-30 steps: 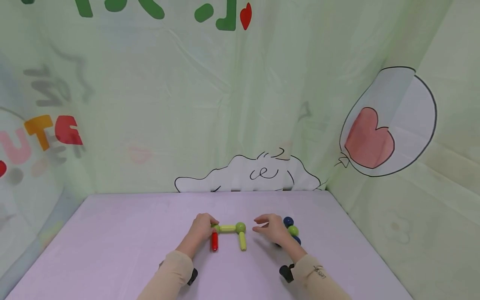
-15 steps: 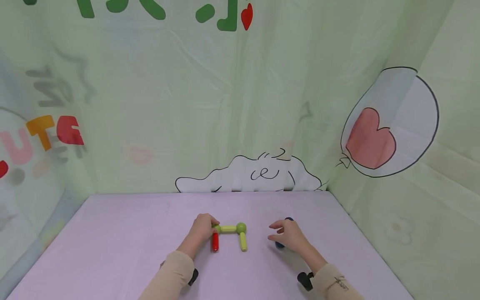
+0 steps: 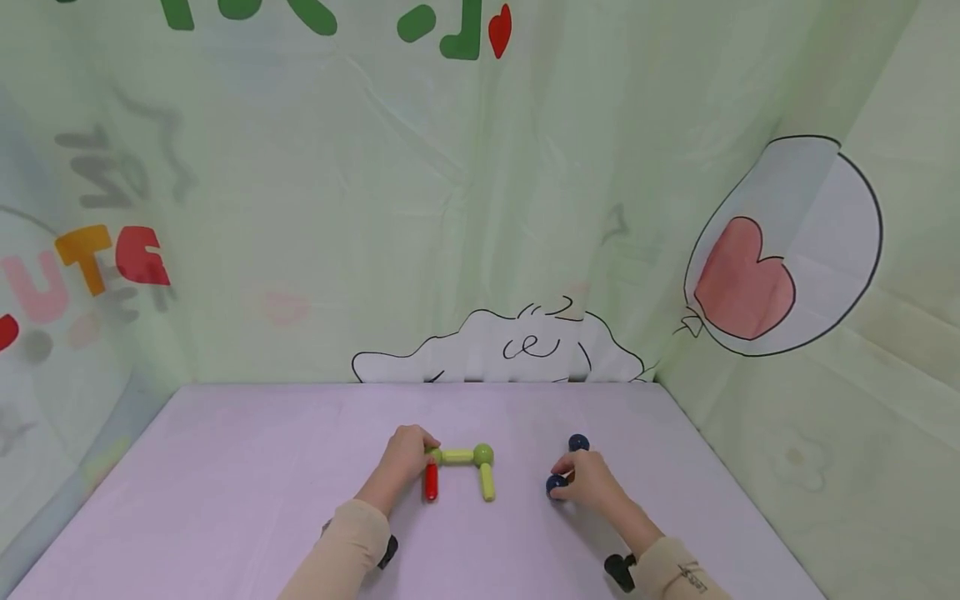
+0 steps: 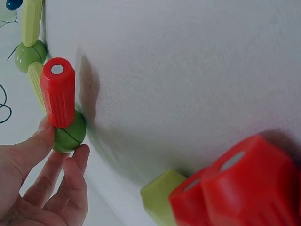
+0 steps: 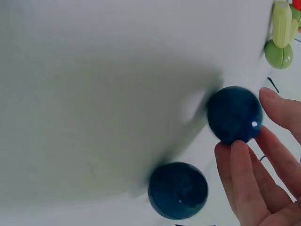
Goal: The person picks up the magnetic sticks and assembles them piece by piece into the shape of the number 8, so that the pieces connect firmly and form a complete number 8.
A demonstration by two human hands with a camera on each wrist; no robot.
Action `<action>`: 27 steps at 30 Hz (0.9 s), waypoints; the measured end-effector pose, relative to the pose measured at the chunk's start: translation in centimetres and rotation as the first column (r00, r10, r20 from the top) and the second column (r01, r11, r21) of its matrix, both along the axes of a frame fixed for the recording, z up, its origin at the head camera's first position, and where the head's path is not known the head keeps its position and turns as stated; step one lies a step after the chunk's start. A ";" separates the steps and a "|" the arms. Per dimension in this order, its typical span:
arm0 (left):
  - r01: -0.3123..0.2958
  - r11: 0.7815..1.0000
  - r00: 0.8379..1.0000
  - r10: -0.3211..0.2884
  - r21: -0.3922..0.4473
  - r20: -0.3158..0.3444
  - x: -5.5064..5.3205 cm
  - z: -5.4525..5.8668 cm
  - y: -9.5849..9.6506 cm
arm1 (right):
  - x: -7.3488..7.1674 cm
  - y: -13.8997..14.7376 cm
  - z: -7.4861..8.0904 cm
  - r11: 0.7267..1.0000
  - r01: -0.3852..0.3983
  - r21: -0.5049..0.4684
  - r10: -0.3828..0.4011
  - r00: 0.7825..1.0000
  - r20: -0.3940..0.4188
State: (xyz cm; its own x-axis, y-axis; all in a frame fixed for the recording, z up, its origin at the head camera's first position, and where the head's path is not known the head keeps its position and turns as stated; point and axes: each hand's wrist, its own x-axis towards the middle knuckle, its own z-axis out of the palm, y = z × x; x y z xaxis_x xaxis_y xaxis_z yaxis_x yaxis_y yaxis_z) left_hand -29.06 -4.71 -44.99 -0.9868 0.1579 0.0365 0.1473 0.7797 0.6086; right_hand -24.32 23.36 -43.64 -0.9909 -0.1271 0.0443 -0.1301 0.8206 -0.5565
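Observation:
My left hand [image 3: 405,454] pinches a green ball [image 4: 70,136] between thumb and fingers. A red stick [image 3: 431,482] is joined to that ball. From it a yellow-green stick [image 3: 458,457] runs right to a second green ball [image 3: 483,454], which carries another yellow-green stick [image 3: 487,482] pointing towards me. To the right, my right hand [image 3: 588,479] has its thumb and fingers around a dark blue ball [image 5: 234,114], pinching it on the table. Another blue ball [image 5: 178,190] lies close by, just beyond that hand in the head view.
In the left wrist view several loose red sticks [image 4: 249,183] and a yellow-green stick [image 4: 163,197] lie near the left wrist; the left arm hides them in the head view. Everything sits on a pale purple table [image 3: 247,467], with a printed curtain [image 3: 300,208] behind.
My right hand has moved right, away from the stick frame, and its fingers have closed around a blue ball. It now covers the loose green ball seen earlier. My left hand stays put.

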 end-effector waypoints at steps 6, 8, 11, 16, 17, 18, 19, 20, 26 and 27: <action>-0.003 1.000 1.000 0.003 -0.006 -0.001 -0.1 0.0 0.0 | 0.4 -0.6 -0.7 0.999 -0.001 -0.034 0.002 1.000 0.013; -0.005 1.000 1.000 0.005 -0.011 -0.004 -0.1 -0.1 0.0 | 0.5 -0.9 -0.7 0.999 -0.007 -0.037 0.008 1.000 0.026; -0.006 1.000 1.000 0.006 -0.016 -0.004 0.0 -0.1 0.0 | 0.7 -1.4 -0.7 0.999 -0.031 -0.044 0.033 0.999 0.040; -0.015 1.000 1.000 0.015 -0.015 0.010 -0.1 -0.1 0.1 | 1.1 -2.2 -0.6 0.993 -0.099 -0.066 0.102 0.993 0.059; -0.017 1.000 1.000 0.017 -0.015 0.014 -0.1 -0.1 0.1 | 1.1 -2.4 -0.6 0.991 -0.114 -0.072 0.118 0.991 0.065; -0.020 1.000 1.000 0.021 -0.016 0.019 -0.1 -0.1 0.1 | 1.2 -2.5 -0.6 0.989 -0.128 -0.079 0.133 0.989 0.069; -0.021 1.000 1.000 0.022 -0.017 0.022 0.0 -0.1 0.1 | 1.3 -2.7 -0.6 0.986 -0.143 -0.084 0.149 0.986 0.073; -0.022 1.000 0.999 0.022 -0.019 0.023 -0.1 -0.1 0.1 | 1.3 -2.9 -0.6 0.983 -0.159 -0.091 0.166 0.983 0.078; -0.022 0.999 0.999 0.023 -0.024 0.031 -0.1 0.0 0.1 | 1.7 -4.2 -0.7 0.970 -0.207 -0.126 0.221 0.970 0.104; -0.024 0.999 0.999 0.024 -0.024 0.032 -0.1 0.0 0.1 | 1.7 -4.5 -0.7 0.969 -0.209 -0.134 0.225 0.968 0.109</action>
State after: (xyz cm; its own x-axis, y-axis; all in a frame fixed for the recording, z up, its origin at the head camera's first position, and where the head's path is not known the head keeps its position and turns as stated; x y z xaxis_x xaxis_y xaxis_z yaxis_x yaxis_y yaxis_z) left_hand -29.13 -4.63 -44.95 -0.9909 0.1347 0.0010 0.1089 0.7970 0.5941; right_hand -22.62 18.86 -44.30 -0.9389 -0.3408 -0.0478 -0.2221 0.7061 -0.6723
